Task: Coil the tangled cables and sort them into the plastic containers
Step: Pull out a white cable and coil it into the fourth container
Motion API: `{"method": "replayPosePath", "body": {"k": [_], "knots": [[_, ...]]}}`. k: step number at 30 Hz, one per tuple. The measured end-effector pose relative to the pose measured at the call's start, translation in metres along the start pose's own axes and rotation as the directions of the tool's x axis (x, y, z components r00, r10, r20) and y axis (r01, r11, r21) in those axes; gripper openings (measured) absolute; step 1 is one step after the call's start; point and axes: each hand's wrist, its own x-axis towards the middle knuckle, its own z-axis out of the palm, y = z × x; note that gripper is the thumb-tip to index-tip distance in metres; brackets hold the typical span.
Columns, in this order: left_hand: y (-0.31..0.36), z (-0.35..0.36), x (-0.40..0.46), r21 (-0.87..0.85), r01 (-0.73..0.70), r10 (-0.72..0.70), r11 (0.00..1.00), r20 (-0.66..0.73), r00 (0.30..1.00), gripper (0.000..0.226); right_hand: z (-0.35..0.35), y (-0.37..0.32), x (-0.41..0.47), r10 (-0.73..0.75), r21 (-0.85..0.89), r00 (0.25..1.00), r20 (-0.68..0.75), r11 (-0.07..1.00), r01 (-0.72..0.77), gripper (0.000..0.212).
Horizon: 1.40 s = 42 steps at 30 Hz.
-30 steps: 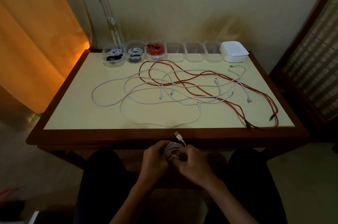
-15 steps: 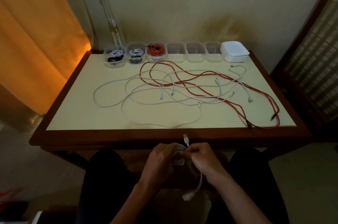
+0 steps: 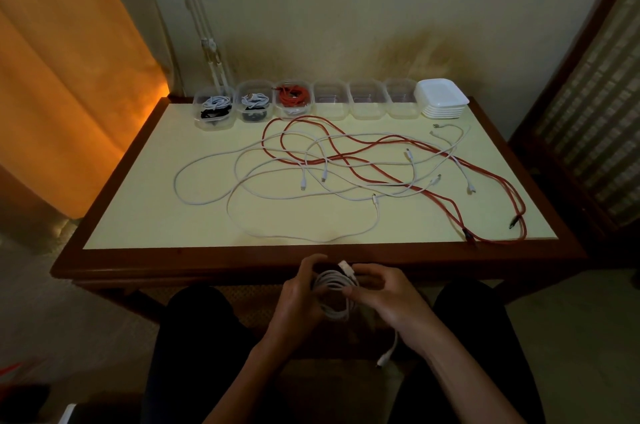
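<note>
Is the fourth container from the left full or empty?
Empty: the fourth container shows only its clear bottom, no cable inside.

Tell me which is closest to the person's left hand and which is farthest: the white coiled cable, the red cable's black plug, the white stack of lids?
1. White coiled cable: gripped in the left hand, below the table edge.
2. Red cable's black plug: near table edge, to the right.
3. White stack of lids: far right corner, by the wall.

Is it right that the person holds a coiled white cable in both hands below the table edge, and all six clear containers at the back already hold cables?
Not quite. The head view shows only the three left containers hold cables; the three right containers look empty. Both the left hand and right hand do hold the coiled white cable.
</note>
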Motion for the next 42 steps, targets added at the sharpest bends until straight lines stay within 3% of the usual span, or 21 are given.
{"method": "replayPosePath", "body": {"k": [4, 7, 11, 15, 20, 23, 25, 28, 31, 33, 36, 40, 42], "knots": [[0.005, 0.004, 0.001, -0.093, 0.191, -0.183, 0.977, 0.089, 0.979, 0.064, 0.003, 0.003, 0.0, -0.231, -0.085, 0.973, -0.016, 0.97, 0.229, 0.036], [0.005, 0.004, 0.001, -0.201, 0.281, -0.253, 0.938, 0.154, 0.955, 0.058, 0.003, 0.005, 0.001, -0.313, -0.15, 0.95, -0.018, 0.94, 0.307, 0.035], [0.007, 0.005, 0.002, -0.348, 0.284, -0.245, 0.894, 0.154, 0.957, 0.036, 0.006, 0.01, 0.003, -0.345, -0.207, 0.938, 0.015, 0.917, 0.341, 0.034], [0.022, 0.012, 0.005, -0.46, 0.257, -0.27, 0.85, 0.04, 0.962, 0.033, 0.01, 0.011, 0.002, -0.4, -0.212, 0.914, 0.063, 0.89, 0.404, 0.034], [0.016, 0.024, 0.004, -0.372, 0.319, -0.371, 0.872, -0.077, 0.925, 0.025, 0.011, 0.013, 0.002, -0.401, -0.258, 0.905, 0.142, 0.867, 0.425, 0.03], [0.014, 0.025, 0.006, -0.34, 0.356, -0.406, 0.87, -0.086, 0.91, 0.016, 0.006, 0.013, 0.003, -0.428, -0.408, 0.902, 0.054, 0.815, 0.411, 0.03], [0.009, 0.021, 0.009, -0.273, 0.392, -0.433, 0.879, -0.11, 0.895, 0.014, 0.001, 0.012, 0.003, -0.453, -0.511, 0.888, 0.077, 0.747, 0.426, 0.022], [0.005, 0.018, 0.008, -0.132, 0.401, -0.415, 0.907, -0.106, 0.904, 0.019, -0.003, 0.011, 0.002, -0.449, -0.661, 0.862, 0.234, 0.576, 0.48, 0.017], [0.007, 0.021, 0.005, -0.09, 0.371, -0.38, 0.924, -0.128, 0.916, 0.03, -0.006, 0.012, 0.009, -0.538, -0.748, 0.815, 0.218, 0.444, 0.493, 0.022], [0.01, 0.021, 0.008, -0.181, 0.35, -0.373, 0.919, -0.117, 0.92, 0.034, -0.005, 0.012, 0.013, -0.571, -0.715, 0.807, 0.151, 0.501, 0.488, 0.018], [0.017, 0.017, 0.012, -0.319, 0.27, -0.325, 0.909, -0.131, 0.937, 0.036, -0.002, 0.013, 0.011, -0.579, -0.57, 0.815, 0.009, 0.667, 0.48, 0.011], [0.024, 0.013, 0.016, -0.341, 0.205, -0.267, 0.917, -0.143, 0.953, 0.034, 0.008, 0.009, -0.001, -0.375, -0.202, 0.92, -0.115, 0.915, 0.348, 0.014], [0.025, 0.014, 0.02, -0.308, 0.209, -0.263, 0.928, -0.146, 0.954, 0.033, 0.011, 0.007, -0.004, -0.218, 0.063, 0.967, -0.133, 0.972, 0.227, 0.014]]}}
